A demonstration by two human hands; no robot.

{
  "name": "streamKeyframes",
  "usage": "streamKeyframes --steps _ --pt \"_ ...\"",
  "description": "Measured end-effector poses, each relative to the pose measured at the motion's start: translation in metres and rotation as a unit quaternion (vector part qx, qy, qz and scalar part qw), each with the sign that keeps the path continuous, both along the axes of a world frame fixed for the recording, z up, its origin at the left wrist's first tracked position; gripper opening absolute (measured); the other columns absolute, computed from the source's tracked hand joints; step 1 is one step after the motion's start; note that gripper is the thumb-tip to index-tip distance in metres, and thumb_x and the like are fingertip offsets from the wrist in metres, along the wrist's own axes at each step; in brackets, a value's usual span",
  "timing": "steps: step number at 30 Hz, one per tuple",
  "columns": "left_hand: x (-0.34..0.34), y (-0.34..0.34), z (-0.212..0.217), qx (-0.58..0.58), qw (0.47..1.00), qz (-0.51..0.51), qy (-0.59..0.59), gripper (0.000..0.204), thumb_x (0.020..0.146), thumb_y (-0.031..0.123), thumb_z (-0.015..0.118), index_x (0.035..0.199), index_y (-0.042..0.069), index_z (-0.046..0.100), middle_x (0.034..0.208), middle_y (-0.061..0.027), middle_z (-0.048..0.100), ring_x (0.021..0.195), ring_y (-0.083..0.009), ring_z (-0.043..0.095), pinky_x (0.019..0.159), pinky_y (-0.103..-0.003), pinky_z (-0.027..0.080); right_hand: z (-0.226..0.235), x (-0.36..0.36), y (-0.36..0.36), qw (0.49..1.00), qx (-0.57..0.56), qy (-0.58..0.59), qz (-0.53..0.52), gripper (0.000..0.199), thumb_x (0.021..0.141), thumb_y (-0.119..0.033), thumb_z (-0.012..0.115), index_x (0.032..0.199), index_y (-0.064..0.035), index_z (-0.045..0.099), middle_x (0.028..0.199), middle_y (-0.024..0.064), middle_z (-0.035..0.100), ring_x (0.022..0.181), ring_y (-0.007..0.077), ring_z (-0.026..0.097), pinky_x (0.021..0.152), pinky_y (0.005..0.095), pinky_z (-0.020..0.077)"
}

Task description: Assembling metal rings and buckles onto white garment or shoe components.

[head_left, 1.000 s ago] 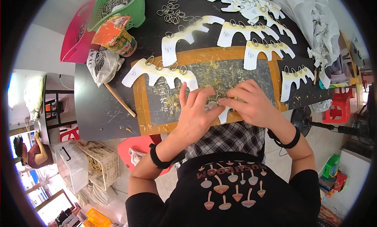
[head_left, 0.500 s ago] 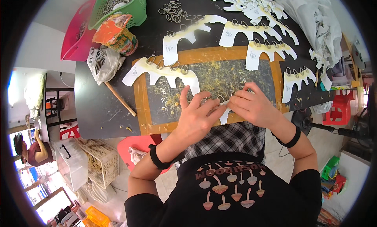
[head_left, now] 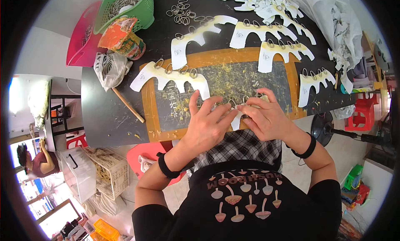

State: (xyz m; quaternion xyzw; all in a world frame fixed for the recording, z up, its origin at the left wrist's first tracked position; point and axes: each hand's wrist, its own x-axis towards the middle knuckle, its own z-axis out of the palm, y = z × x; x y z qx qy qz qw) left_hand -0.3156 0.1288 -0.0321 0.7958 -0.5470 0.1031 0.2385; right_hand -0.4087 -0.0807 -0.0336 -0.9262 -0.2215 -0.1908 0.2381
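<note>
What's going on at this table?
A person is working with both bare hands. The left hand and right hand pinch a white cut-out piece over the near edge of a tape-bordered dark board; a metal ring stands at its upper edge. Similar ringed pieces with yellowish edges lie around. Loose metal rings sit in a pile beyond, and more fill a green basket.

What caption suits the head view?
Left hand and right hand hold a white piece with metal rings over a brown-bordered mat.
</note>
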Motion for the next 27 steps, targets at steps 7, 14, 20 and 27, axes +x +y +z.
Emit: streamKeyframes --steps 7,14,20,27 --pt "0.000 0.003 0.002 -0.030 1.000 0.008 0.007 0.025 0.071 0.012 0.072 0.096 0.013 0.068 0.107 0.0012 0.067 0.109 -0.0237 0.057 0.111 -0.055 0.019 0.001 0.003 0.006 1.000 0.004 0.015 0.011 0.037 0.079 -0.010 0.070 0.112 -0.0025 0.055 0.094 0.0059 0.064 0.095 0.0227 0.061 0.105 0.0528 0.0333" --pt "0.012 -0.010 0.026 0.018 0.998 -0.058 0.000 0.033 0.073 0.007 0.068 0.105 0.009 0.059 0.101 -0.0008 0.070 0.115 -0.0249 0.057 0.111 -0.058 0.021 -0.001 0.003 0.008 0.998 0.055 0.036 -0.017 0.041 0.081 -0.006 0.065 0.119 0.0002 0.050 0.100 0.0079 0.066 0.098 0.0272 0.061 0.107 0.0538 0.0320" --pt "0.025 -0.010 0.019 0.010 0.990 -0.136 0.027 0.033 0.074 0.002 0.064 0.106 0.007 0.058 0.091 -0.0028 0.070 0.118 -0.0234 0.056 0.109 -0.059 0.028 -0.003 -0.001 0.013 0.994 0.090 0.051 -0.044 0.043 0.081 -0.001 0.061 0.122 0.0008 0.047 0.100 0.0080 0.067 0.099 0.0271 0.061 0.107 0.0541 0.0311" --pt "0.021 0.007 0.001 0.005 0.992 -0.126 0.030 0.027 0.078 -0.002 0.066 0.102 0.005 0.055 0.095 -0.0036 0.066 0.108 -0.0229 0.062 0.111 -0.060 0.026 -0.005 -0.004 0.015 0.997 0.049 0.023 -0.060 0.044 0.079 -0.001 0.064 0.121 0.0006 0.049 0.093 0.0074 0.066 0.095 0.0257 0.061 0.106 0.0561 0.0316"
